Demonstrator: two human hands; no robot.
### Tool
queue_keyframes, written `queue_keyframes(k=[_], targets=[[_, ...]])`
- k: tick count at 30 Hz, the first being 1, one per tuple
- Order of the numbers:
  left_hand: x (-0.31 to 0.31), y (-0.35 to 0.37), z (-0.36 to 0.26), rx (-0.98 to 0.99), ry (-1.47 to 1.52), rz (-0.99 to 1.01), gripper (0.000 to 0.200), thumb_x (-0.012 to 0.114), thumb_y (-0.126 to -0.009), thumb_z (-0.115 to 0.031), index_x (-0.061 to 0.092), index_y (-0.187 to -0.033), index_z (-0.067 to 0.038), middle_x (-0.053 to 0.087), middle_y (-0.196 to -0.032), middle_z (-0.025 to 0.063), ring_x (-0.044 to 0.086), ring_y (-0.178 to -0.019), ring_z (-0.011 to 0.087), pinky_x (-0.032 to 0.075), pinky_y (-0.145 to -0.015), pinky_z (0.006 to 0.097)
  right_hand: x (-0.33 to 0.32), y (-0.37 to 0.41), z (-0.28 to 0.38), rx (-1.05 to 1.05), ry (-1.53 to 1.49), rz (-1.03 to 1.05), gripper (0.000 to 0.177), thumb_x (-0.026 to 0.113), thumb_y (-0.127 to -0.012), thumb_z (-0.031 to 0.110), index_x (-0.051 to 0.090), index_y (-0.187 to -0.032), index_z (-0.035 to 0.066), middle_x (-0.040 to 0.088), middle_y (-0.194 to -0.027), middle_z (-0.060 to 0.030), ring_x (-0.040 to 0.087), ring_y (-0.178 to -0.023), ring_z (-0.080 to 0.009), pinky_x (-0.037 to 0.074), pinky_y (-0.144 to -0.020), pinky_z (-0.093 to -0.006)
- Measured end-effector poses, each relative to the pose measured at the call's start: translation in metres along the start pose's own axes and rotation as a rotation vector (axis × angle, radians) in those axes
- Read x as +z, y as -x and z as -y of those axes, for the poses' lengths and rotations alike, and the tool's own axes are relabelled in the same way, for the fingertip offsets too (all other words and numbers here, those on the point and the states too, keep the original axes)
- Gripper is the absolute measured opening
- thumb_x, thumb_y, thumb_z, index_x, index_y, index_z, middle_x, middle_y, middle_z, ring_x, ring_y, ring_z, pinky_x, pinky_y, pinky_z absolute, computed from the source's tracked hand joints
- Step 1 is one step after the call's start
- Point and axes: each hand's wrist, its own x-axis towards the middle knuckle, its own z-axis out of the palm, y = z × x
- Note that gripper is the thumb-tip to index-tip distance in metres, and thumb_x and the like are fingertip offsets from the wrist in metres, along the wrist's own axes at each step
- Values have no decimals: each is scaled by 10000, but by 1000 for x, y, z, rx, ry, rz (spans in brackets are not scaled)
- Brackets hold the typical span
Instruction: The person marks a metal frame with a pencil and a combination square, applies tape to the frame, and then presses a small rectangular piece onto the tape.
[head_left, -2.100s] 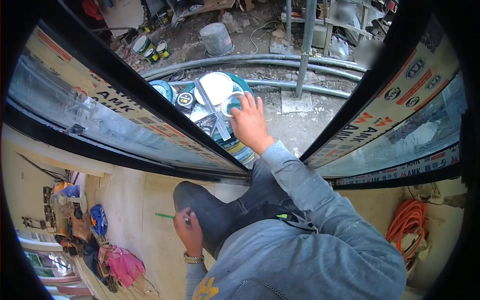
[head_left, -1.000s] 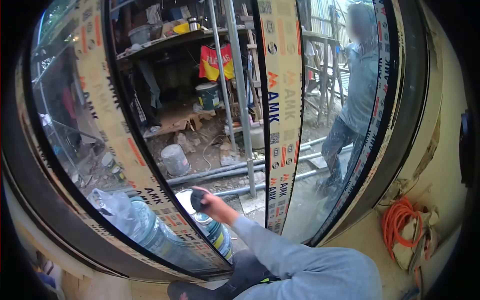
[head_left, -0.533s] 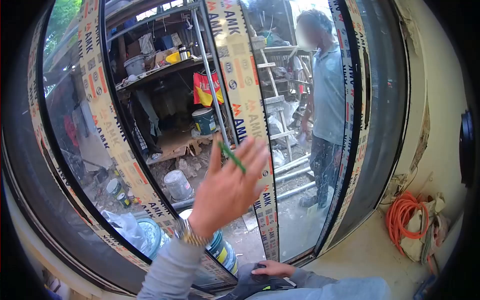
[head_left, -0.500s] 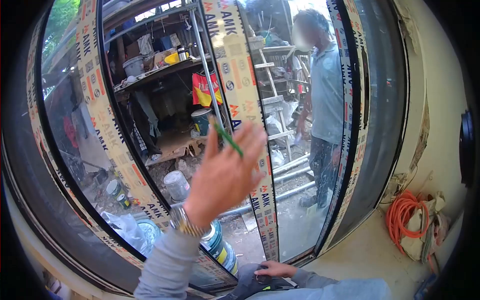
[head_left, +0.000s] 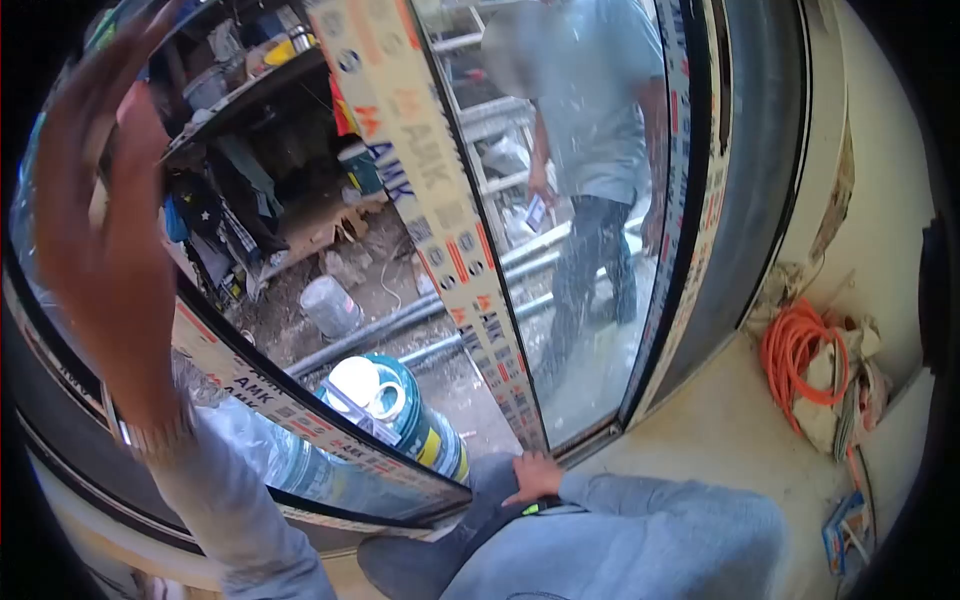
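Note:
My left hand (head_left: 110,230) is raised at the far left before the taped window frame, back of a wristwatch arm, fingers stretched up and smeared by motion. Whether anything sits between them is hidden. Low in the middle, my right hand (head_left: 538,476) rests on my dark-trousered knee (head_left: 490,505), its fingers apart and holding nothing. Behind the glass stands a co-worker (head_left: 600,130) in a light blue shirt, a small pale item (head_left: 535,212) in one hand. Printed AMK tape covers the upright frame (head_left: 440,210) between us.
Green buckets (head_left: 428,440) stand beyond the frame, with a white pail (head_left: 330,306) and metal pipes (head_left: 400,325) behind. A cluttered shelf (head_left: 240,95) is at the upper left. An orange hose coil (head_left: 800,355) lies against the right wall, above a blue packet (head_left: 840,535).
My left hand has swung left and up; the green stick between its fingers no longer shows. My right hand lies flatter on the knee. The view has tilted downward, and the co-worker leans forward.

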Motion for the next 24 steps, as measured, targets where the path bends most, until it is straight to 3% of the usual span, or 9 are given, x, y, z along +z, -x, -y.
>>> queue_keyframes(k=[1,7,11,13,16,18,21,23,24], targets=[[-19,22,-6,25,-26,45,302,513,-1099,-73,603,-1375,8,718,-1304,155,671,-1252,244,498,-1090,347,5,-7,-6,53,11,100,1147,826,-699,754,477,-1461,-29,515,-1445,-279,517,-1324,-491,472,-1074,-578],[-87,170,-81,-523,270,219,201,577,-1005,20,647,-1193,7,735,-1144,219,712,-1067,358,548,-970,503,9,-43,-27,64,-300,171,756,826,-796,476,628,-1299,-51,705,-1246,-261,712,-1088,-400,562,-976,-458],[-89,226,-135,-771,465,631,265,682,-899,46,684,-1150,-39,736,-1136,166,720,-1042,300,563,-853,410,-52,-17,4,-86,-1554,566,569,641,-915,320,589,-1333,-62,726,-1192,-235,711,-1102,-350,568,-984,-443],[-84,257,-151,-891,652,758,340,677,-982,-124,658,-1305,-18,698,-1297,192,684,-1083,388,528,-928,450,-102,13,41,-62,-1935,840,515,565,-916,307,620,-1285,-48,729,-1181,-221,725,-1053,-343,575,-984,-465],[-72,289,-188,-1096,648,801,350,713,-943,-86,673,-1288,-49,723,-1184,172,694,-973,345,534,-802,409,-88,8,58,-199,-2138,1167,531,550,-887,311,634,-1283,-32,731,-1195,-211,733,-1022,-341,597,-940,-479],[-76,303,-206,-1163,688,687,350,717,-937,-86,674,-1282,-49,722,-1130,176,689,-951,344,532,-796,399,-77,19,68,-213,-2103,1243,481,538,-901,256,645,-1280,-21,721,-1210,-172,733,-1031,-306,569,-1003,-446],[-95,318,-214,-1393,760,705,359,743,-914,-92,670,-1262,-37,730,-1062,146,689,-908,276,535,-800,359,-43,31,69,-18,-1637,621,489,665,-918,248,604,-1331,-6,681,-1259,-133,666,-1122,-234,531,-994,-359],[-104,336,-224,-1575,898,598,354,751,-903,-91,666,-1241,-25,730,-1064,119,674,-892,208,533,-812,332,-91,70,103,-292,-1451,479,332,715,-972,186,606,-1233,12,665,-1088,-119,637,-1005,-201,504,-902,-341],[-105,340,-228,-1586,923,530,325,750,-899,-83,663,-1204,-12,715,-1024,92,652,-880,165,531,-797,316,-92,63,99,-332,-1378,603,464,742,-952,262,589,-1319,24,673,-1140,-126,623,-1091,-188,495,-958,-339]])
